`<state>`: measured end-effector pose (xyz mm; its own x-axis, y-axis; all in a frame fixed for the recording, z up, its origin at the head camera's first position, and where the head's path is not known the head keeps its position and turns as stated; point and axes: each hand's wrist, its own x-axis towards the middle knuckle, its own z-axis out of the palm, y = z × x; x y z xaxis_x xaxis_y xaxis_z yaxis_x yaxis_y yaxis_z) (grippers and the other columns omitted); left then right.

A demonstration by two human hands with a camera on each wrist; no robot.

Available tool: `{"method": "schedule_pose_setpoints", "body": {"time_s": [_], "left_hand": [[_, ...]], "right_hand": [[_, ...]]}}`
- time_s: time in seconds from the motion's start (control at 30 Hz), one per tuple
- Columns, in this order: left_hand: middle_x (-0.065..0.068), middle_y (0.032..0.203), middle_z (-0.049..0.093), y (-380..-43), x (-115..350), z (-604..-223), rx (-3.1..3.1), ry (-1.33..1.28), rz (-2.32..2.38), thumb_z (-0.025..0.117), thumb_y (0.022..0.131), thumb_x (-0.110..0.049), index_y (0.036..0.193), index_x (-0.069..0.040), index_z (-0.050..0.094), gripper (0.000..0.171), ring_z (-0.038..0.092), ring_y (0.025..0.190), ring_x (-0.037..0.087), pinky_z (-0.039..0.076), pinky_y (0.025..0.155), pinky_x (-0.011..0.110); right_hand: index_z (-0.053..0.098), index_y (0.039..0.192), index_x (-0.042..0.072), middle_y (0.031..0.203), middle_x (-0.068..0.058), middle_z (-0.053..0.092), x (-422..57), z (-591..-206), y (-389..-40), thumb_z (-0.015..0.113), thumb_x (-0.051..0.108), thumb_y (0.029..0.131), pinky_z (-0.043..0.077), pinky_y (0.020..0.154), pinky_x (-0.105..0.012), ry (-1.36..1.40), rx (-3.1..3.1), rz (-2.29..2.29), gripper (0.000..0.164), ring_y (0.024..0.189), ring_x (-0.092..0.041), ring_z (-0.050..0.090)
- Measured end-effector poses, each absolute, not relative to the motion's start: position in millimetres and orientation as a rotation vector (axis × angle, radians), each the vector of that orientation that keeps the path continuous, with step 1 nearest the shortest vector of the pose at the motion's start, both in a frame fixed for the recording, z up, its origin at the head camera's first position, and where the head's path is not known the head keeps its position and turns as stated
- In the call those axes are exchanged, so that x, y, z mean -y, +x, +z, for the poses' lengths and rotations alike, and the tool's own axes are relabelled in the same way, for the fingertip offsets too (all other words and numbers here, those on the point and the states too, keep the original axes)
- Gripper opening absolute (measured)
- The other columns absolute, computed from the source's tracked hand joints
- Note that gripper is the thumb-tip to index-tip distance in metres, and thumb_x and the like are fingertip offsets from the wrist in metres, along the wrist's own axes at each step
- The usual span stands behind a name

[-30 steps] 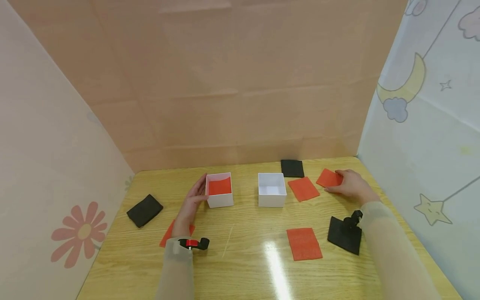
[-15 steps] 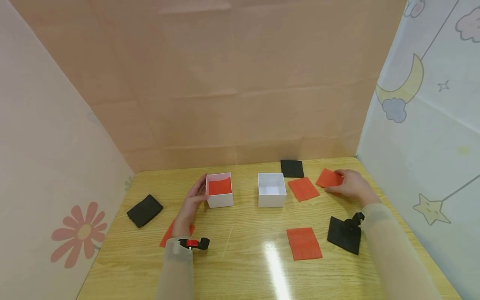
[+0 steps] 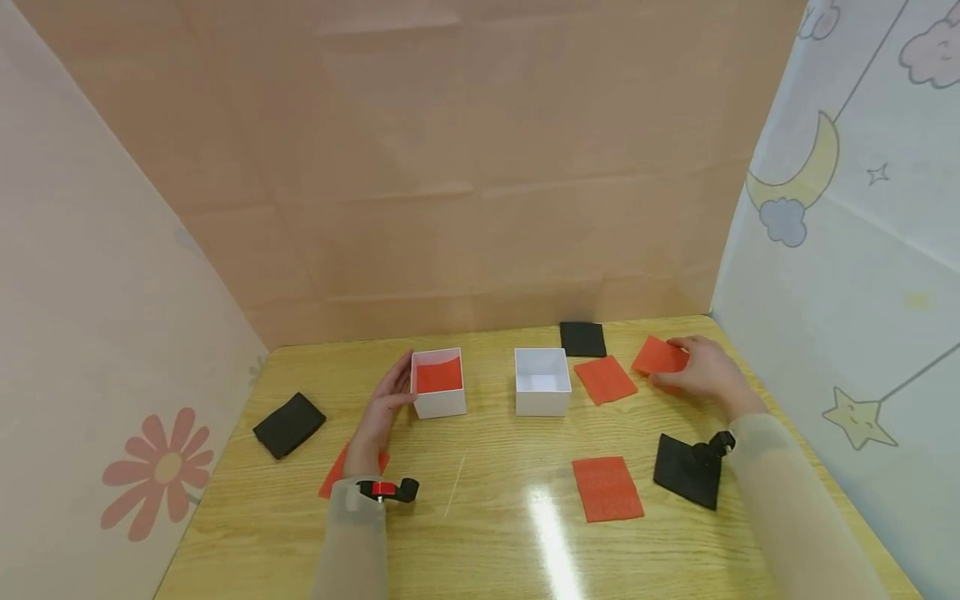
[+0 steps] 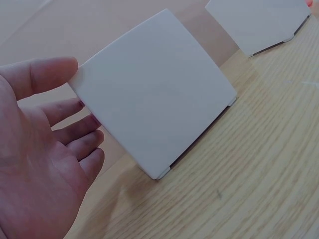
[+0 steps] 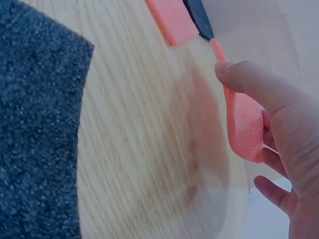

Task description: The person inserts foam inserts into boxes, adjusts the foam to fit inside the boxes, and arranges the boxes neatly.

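At the right, my right hand (image 3: 703, 367) pinches a red felt-like square (image 3: 660, 357) between thumb and fingers. The right wrist view shows this square (image 5: 245, 119) bent and raised off the table, its shadow beneath. My left hand (image 3: 382, 412) rests against the left side of a white box (image 3: 440, 405). In the left wrist view its thumb (image 4: 52, 74) touches the box's corner, and the other fingers lie loosely along the side. Red material (image 3: 439, 376) lies inside that box. A second white box (image 3: 542, 403), with nothing seen inside, stands to its right.
More red squares (image 3: 606, 380) (image 3: 608, 489) lie on the wooden table (image 3: 480, 533); another red square (image 3: 333, 475) is partly under the left forearm. Black squares lie at the left (image 3: 289, 425), back (image 3: 582, 339) and right (image 3: 686, 471). Fabric-covered walls border the back and sides.
The right hand has stayed in place, and its red square looks slightly more raised and tilted. The left hand and both boxes have not moved; the head view has shifted a little.
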<state>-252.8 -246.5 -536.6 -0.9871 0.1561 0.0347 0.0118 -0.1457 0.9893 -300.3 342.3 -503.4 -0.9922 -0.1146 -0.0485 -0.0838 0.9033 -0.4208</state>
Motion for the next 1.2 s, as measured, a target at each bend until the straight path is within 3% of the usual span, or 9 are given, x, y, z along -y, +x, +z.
{"method": "schedule_pose_setpoints", "body": {"time_s": [0.4, 0.8, 1.2], "left_hand": [[0.008, 0.177, 0.021, -253, 246, -537, -1.968, 0.204, 2.313, 0.053, 0.1, 0.006, 0.171, -0.011, 0.028, 0.076, 0.016, 0.164, 0.027, 0.016, 0.13, 0.049], [0.009, 0.178, 0.02, -254, 246, -538, -1.967, 0.23, 2.316, 0.052, 0.101, 0.007, 0.17, -0.009, 0.027, 0.075, 0.014, 0.164, 0.028, 0.013, 0.131, 0.047], [0.008, 0.177, 0.021, -255, 247, -540, -1.966, 0.213, 2.323, 0.052, 0.1, 0.007, 0.17, -0.011, 0.029, 0.076, 0.015, 0.164, 0.028, 0.014, 0.131, 0.047]], "right_hand": [[0.053, 0.152, -0.001, 0.152, -0.035, 0.045, -338, -497, -298, 0.082, 0.062, 0.087, 0.036, 0.11, -0.074, -0.209, -3.089, -0.711, 0.095, 0.139, -0.056, 0.039], [0.041, 0.161, -0.004, 0.152, -0.037, 0.045, -319, -483, -292, 0.085, 0.05, 0.089, 0.037, 0.11, -0.074, -0.261, -3.126, -0.773, 0.1, 0.136, -0.057, 0.042], [0.051, 0.155, 0.002, 0.152, -0.029, 0.05, -287, -466, -288, 0.09, 0.043, 0.086, 0.04, 0.107, -0.074, -0.334, -3.151, -0.902, 0.089, 0.135, -0.052, 0.043]]}}
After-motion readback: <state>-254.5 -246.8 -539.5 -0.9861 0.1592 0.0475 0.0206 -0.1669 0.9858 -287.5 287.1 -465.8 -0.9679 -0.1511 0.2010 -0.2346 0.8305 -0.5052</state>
